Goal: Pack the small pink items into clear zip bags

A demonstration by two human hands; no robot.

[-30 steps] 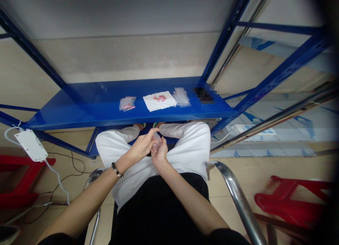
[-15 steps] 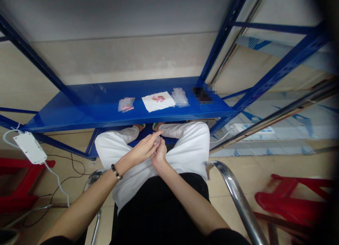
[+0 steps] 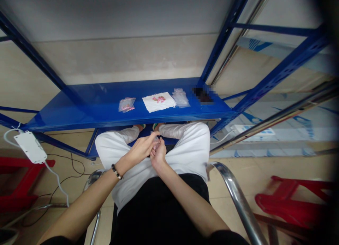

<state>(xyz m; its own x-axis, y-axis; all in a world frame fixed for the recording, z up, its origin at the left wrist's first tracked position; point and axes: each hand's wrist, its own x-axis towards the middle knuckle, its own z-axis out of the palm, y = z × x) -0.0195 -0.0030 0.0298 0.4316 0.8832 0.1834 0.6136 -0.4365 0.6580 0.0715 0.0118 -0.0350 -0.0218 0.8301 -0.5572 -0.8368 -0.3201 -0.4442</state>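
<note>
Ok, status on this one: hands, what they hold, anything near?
Left hand and right hand together over lap, both pinching small clear bag. Filled bags, white sheet on blue shelf ahead, untouched. Nothing between.

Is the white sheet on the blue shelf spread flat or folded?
Spread flat: the white sheet lies open on the blue shelf, with small pink pieces on top.

my arms bare | dark bead bracelet point(image 3: 117, 171) on left wrist | white trousers point(image 3: 185, 146) | black top point(image 3: 159, 213)
</note>
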